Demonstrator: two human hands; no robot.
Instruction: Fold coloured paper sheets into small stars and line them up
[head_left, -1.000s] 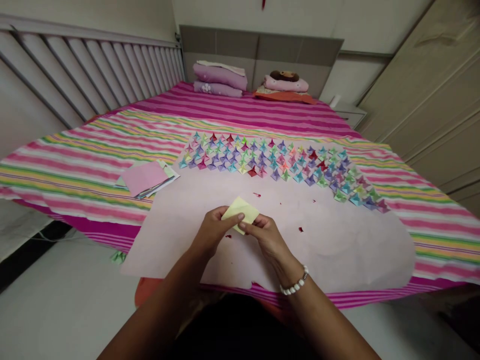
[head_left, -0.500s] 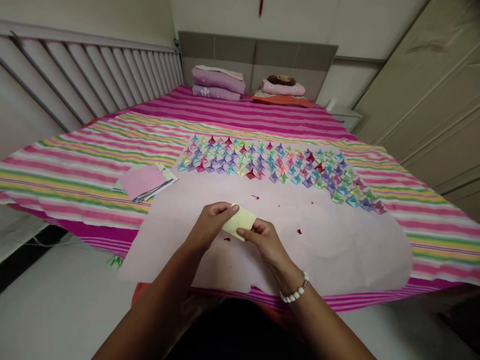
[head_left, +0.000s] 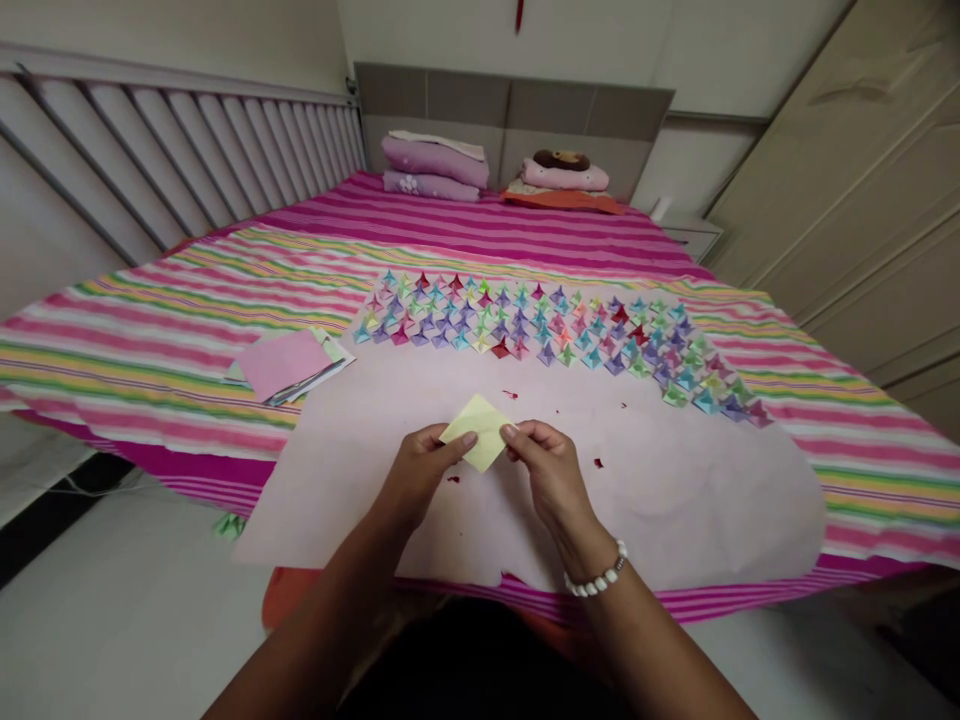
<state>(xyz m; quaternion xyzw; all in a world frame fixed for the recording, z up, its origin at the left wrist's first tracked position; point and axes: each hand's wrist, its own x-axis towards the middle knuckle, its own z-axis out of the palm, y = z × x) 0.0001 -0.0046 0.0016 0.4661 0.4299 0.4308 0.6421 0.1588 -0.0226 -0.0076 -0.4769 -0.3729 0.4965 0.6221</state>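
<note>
My left hand (head_left: 420,472) and my right hand (head_left: 546,466) both pinch a small pale yellow paper (head_left: 478,432), held as a diamond just above a large pale pink sheet (head_left: 675,480) spread on the bed. My left fingers grip its left corner, my right fingers its right edge. A white bead bracelet (head_left: 598,578) circles my right wrist. Beyond the paper, rows of several small folded paper pieces (head_left: 540,325) in many colours lie on the sheet.
A stack of coloured paper squares (head_left: 289,362), pink on top, lies to the left on the striped bedspread (head_left: 150,320). Folded pillows (head_left: 435,160) and a plush toy (head_left: 566,172) rest by the headboard. A slatted rail (head_left: 187,140) runs on the left, wardrobe doors (head_left: 870,170) on the right.
The yellow paper has been turned from a flatter rectangle into an upright diamond. My right hand shifted up to its right edge; my left hand stays on the left corner.
</note>
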